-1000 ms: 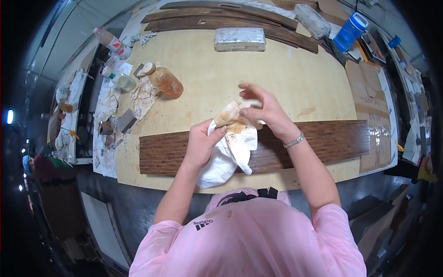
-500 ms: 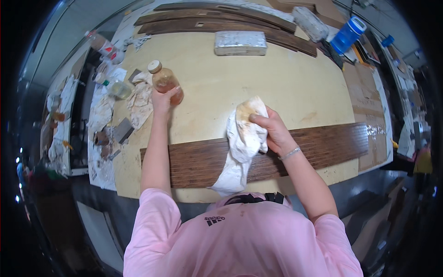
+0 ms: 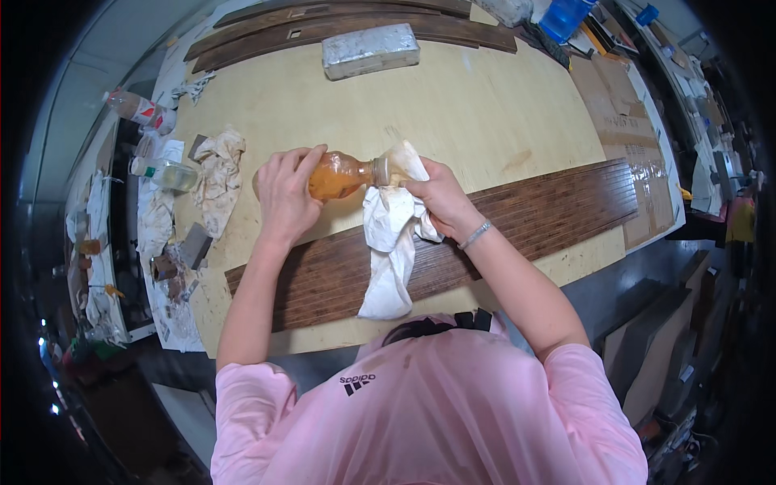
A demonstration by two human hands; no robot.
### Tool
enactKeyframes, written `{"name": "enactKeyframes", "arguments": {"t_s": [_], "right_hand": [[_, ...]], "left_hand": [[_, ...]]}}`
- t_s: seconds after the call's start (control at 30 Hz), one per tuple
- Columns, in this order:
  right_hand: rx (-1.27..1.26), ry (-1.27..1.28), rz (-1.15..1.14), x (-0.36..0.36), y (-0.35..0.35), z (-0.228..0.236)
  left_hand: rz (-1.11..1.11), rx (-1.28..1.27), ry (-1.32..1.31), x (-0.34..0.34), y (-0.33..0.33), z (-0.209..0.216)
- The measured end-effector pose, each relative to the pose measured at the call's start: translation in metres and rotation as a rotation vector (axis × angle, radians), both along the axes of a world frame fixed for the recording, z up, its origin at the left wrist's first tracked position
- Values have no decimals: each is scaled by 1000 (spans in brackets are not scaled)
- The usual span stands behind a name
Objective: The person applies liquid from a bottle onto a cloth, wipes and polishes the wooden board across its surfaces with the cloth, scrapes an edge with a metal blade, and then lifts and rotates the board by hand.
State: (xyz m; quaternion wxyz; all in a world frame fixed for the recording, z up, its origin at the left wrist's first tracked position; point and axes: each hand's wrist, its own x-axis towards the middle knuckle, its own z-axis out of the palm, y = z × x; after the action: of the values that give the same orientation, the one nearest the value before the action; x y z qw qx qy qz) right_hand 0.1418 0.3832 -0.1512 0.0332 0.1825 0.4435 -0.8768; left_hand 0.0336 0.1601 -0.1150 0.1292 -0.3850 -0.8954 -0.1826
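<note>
Here's the bottle of amber liquid [image 3: 338,176], tipped on its side just past the far edge of the dark plank [image 3: 550,202] — neck pointing right, mouth right up against the white cloth [image 3: 388,234]! The left hand [image 3: 289,192] has its fingers wrapped round the bottle's base end; the right hand [image 3: 443,198] has its fingers gripping the cloth, whose tail hangs down across the plank. Under it all, the pale surface [image 3: 501,105]; out past the plank's left end, a stained rag [image 3: 218,174] and a green-capped bottle [image 3: 168,175]. Far beyond the plank — a silvery block [image 3: 372,52], and farther from it again, long dark boards [image 3: 461,32].
</note>
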Motion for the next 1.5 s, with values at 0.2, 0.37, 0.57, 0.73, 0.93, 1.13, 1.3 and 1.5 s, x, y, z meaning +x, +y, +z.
{"name": "enactKeyframes", "arguments": {"t_s": [0.2, 0.37, 0.57, 0.73, 0.93, 1.13, 1.3, 1.5], "right_hand": [[-74, -19, 2, 6, 0, -7], [-37, -3, 22, 5, 1, -11], [-14, -2, 36, 3, 0, -9], [6, -11, 53, 2, 1, -11], [-100, -2, 23, 9, 3, 1], [-198, 48, -148, 73, 40, 45], [-39, 94, -480, 194, 99, 50], [152, 58, -935, 370, 189, 48]], "left_hand": [[13, -83, 82, 6, -2, 6], [101, -87, 96, 8, -3, 7], [121, -85, 94, 11, -1, 6], [150, -91, 38, 13, 0, 5], [204, 240, -373, -14, -8, -13], [210, 1011, -890, -85, -69, -75], [240, 958, -1023, -90, -84, -89], [469, 813, -734, -64, -108, -87]]}}
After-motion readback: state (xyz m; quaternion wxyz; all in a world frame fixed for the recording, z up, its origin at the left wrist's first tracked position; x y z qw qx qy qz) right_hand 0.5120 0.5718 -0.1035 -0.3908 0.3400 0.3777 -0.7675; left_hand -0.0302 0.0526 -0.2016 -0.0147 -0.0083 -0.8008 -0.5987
